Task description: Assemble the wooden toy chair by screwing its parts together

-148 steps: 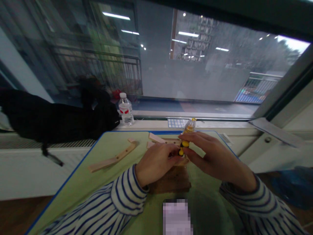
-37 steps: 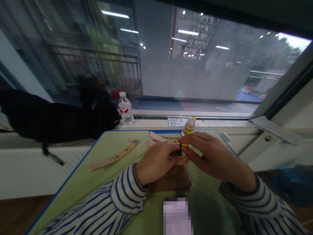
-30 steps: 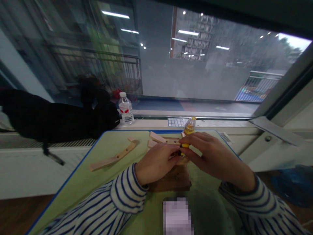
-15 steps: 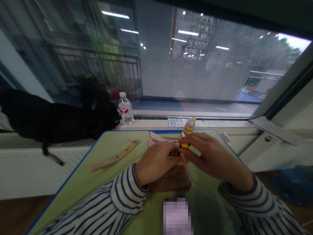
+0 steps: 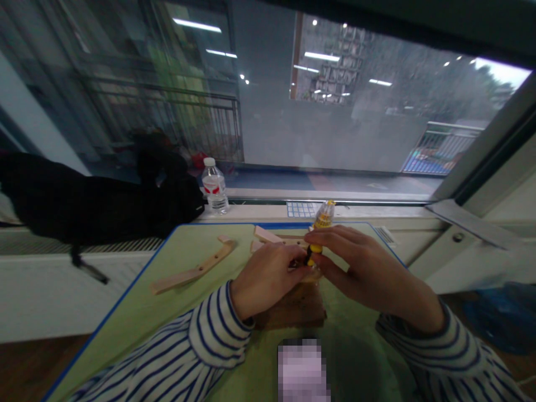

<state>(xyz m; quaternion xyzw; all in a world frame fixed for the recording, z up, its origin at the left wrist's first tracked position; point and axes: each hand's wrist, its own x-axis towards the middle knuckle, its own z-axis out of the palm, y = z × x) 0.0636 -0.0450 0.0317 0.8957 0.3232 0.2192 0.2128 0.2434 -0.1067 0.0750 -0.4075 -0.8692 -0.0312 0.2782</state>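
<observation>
My right hand (image 5: 360, 268) has its thumb and fingers around the yellow top of a small yellow-and-black screwdriver (image 5: 315, 248), which is held upright and partly covered. My left hand (image 5: 270, 279) is closed beside its lower end, fingertips pinched together; whatever they hold is hidden. Under both hands lies a brown wooden block (image 5: 295, 307), with a paler wooden piece partly showing above it. Beyond my left hand, more pale wooden pieces (image 5: 268, 234) with dark holes lie partly covered. A bent wooden strip (image 5: 201, 268) with holes rests to the left.
A phone with a blurred screen (image 5: 301, 368) lies near me on the green table (image 5: 167, 335). Behind my right hand stands a clear bottle with yellow markings (image 5: 324, 215). On the sill are a water bottle (image 5: 215, 188), a blue-gridded sheet (image 5: 301, 209) and a black bag (image 5: 104, 201).
My right hand has turned slightly, its fingers shifting on the yellow top, with more of the black part now showing. My left hand stays nearly in place.
</observation>
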